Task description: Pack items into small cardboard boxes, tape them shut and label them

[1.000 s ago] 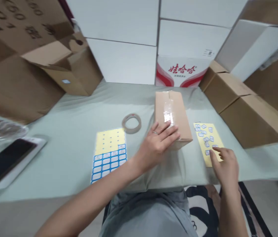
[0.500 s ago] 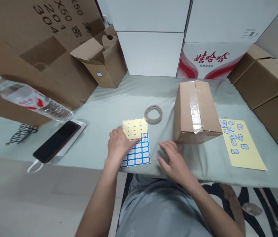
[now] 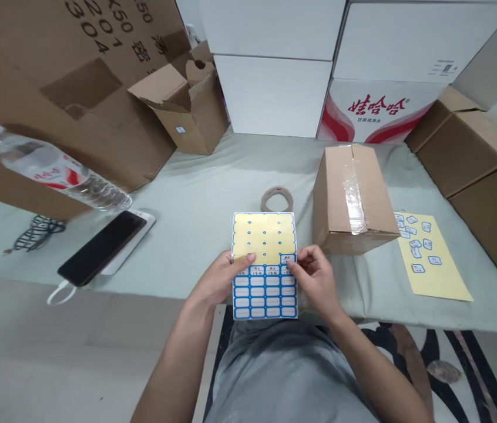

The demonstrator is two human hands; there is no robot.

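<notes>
A sheet of blue-bordered label stickers (image 3: 259,298) is held up over the table's front edge. Its upper part is bare yellow backing; white labels fill the lower rows, some with handwriting. My left hand (image 3: 215,279) grips the sheet's left side, thumb on top. At the right edge, my right hand (image 3: 318,281) pinches the sheet beside the topmost remaining label, thumb on the front. Just beyond the sheet lies a roll of tape (image 3: 277,192). A taped cardboard box (image 3: 341,194) stands behind and to the right of my right hand.
A yellow sheet with scattered labels (image 3: 445,279) lies on the right. To the left are a phone (image 3: 102,247), a water bottle (image 3: 54,167) and dark mesh (image 3: 37,233). An open small carton (image 3: 195,120), white boxes (image 3: 275,97) and large brown boxes (image 3: 486,170) line the back and sides.
The sticker sheet has been lifted off the table and brought nearer and to the right. My right hand, empty before, has moved up and taken hold of its right edge.
</notes>
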